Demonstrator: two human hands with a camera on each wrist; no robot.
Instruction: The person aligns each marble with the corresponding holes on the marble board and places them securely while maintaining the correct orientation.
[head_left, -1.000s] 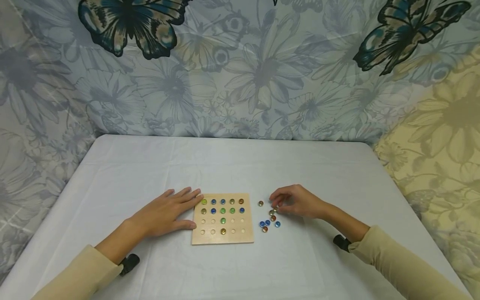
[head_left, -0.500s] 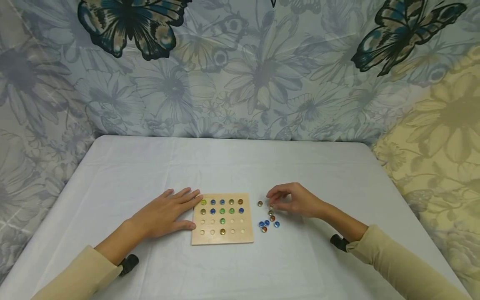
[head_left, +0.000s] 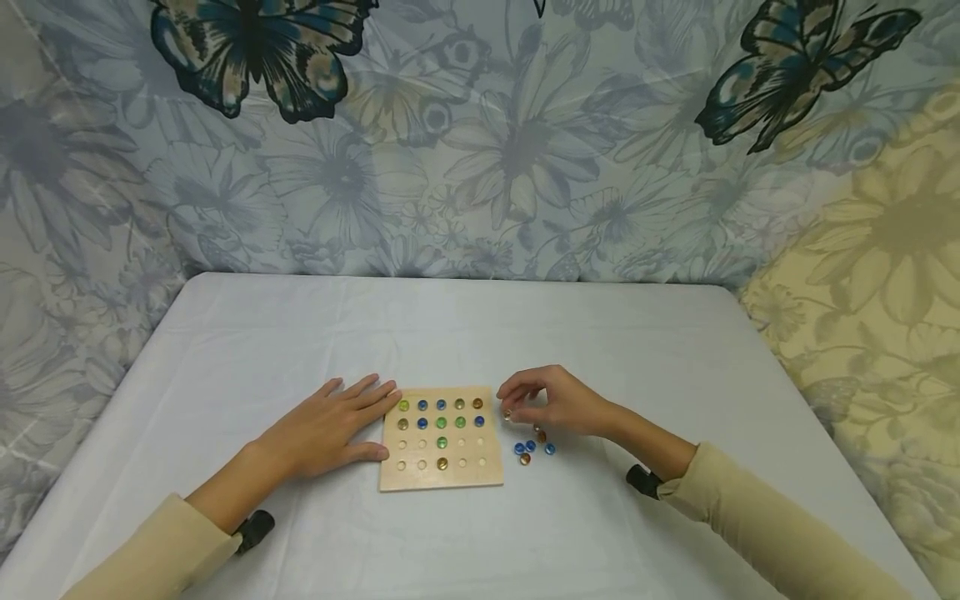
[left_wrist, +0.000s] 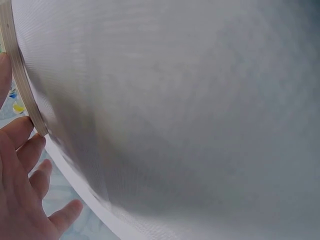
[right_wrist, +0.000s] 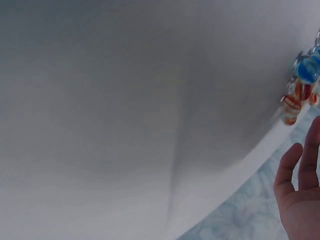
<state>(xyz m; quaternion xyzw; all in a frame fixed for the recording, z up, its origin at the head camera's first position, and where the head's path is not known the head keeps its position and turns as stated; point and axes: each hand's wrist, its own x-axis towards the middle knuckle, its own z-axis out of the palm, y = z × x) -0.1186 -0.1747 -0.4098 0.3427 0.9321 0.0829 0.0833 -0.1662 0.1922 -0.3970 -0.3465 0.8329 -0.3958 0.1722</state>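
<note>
A light wooden board [head_left: 468, 475] with rows of round hollows lies mid-table, its two far rows and part of the middle column filled with glass marbles. My left hand [head_left: 318, 432] spreads its fingers along the board's left side, index finger at the far corner and thumb on the near part of that edge. The left wrist view catches the board's side edge [left_wrist: 22, 75] against those fingers. Just off the board's right edge, my right hand [head_left: 558, 402] pinches a small pale marble [head_left: 507, 415] between thumb and fingertips.
Several loose marbles, blue and reddish, lie right of the board, among them a blue marble [head_left: 550, 448]; a swirled blue marble [right_wrist: 306, 69] shows in the right wrist view. White cloth [head_left: 450, 542] covers the table, and a floral curtain [head_left: 465, 183] hangs behind it.
My right hand has moved left from the loose marbles toward the board, carrying the pale marble. It now covers the spot where a lone marble lay. My left hand stays on the board.
</note>
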